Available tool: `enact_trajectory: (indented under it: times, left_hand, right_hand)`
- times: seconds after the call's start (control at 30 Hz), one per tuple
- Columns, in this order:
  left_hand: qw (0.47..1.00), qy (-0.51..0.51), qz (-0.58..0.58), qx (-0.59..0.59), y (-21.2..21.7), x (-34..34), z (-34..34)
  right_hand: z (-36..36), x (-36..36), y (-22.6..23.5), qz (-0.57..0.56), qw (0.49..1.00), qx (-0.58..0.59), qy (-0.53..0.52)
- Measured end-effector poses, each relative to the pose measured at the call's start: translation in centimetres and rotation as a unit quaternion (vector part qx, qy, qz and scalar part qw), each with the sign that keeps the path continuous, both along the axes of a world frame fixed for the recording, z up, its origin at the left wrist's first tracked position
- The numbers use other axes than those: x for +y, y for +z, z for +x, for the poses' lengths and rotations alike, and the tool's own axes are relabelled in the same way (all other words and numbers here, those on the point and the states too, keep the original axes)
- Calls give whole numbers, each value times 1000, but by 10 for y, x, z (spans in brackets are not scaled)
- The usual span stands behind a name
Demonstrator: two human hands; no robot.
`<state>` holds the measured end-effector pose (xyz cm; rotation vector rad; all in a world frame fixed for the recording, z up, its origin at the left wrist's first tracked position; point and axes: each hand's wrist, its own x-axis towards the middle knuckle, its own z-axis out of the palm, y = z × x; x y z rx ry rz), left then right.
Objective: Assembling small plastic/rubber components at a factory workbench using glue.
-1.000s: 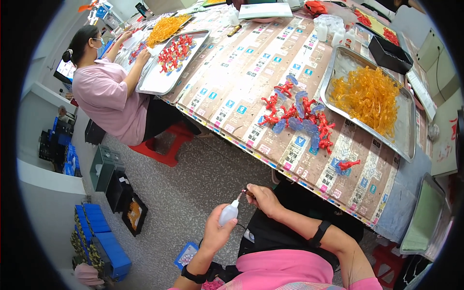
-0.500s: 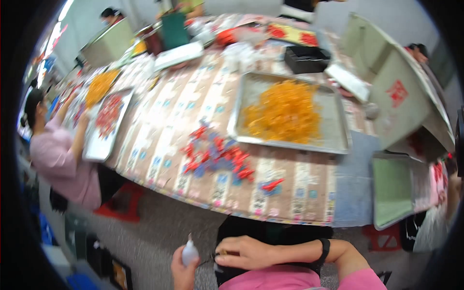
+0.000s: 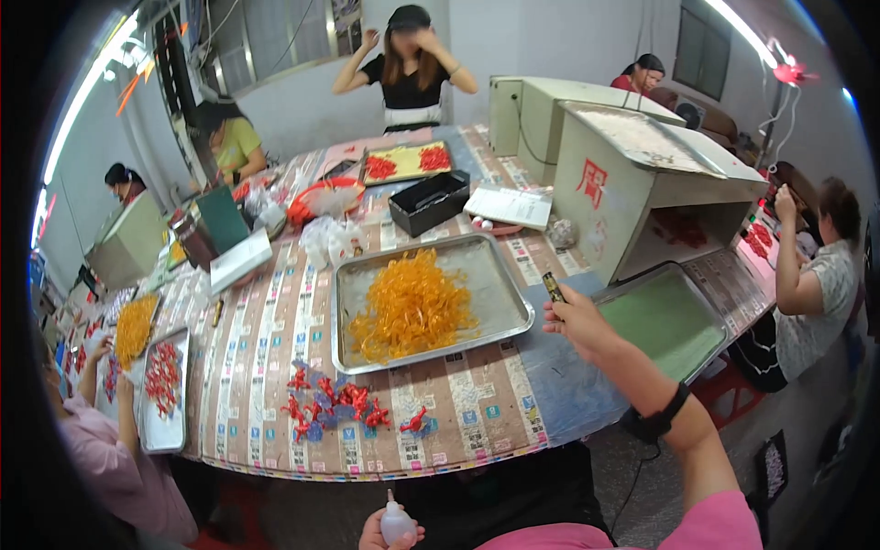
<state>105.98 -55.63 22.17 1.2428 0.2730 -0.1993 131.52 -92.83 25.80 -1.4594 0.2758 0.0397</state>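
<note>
Right hand [image 3: 577, 319]: clamped on small dark-and-gold cylinder [image 3: 553, 287], out over blue-grey patch [image 3: 564, 383] of patterned table [image 3: 472, 394], just right of metal tray [image 3: 497, 323] with orange strands [image 3: 417, 307]. Can't tell whether touching the surface there. Left hand [image 3: 374, 532]: wrapped round white squeeze bottle [image 3: 397, 525], low, just off front table edge, with thin nozzle [image 3: 390, 495] up. Hold bottle upright and grip lightly; likely to dribble if pressed hard or tipped. Pinch cylinder firmly by the near end, probably prone to rolling if let go on a bare surface. Steer wide of tray rim on the right; looks easy to clip with that wrist. Mind loose red-and-blue figures [image 3: 344, 399] in front of metal tray, plus lone red figure [image 3: 415, 420] apart to their right: don't sweep with sleeve or drip on them.
</note>
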Motion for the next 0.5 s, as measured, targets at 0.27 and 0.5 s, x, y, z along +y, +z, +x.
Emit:
enact_trajectory:
  times: [0.27, 0.5]
  left_hand:
    - [996, -63, -62, -29, 16, -26, 19]
    - [999, -39, -19, -28, 22, -22, 17]
  right_hand:
    - [85, 8, -6, -298, 954, 32, 30]
    - [168, 26, 9, -530, 848, -29, 7]
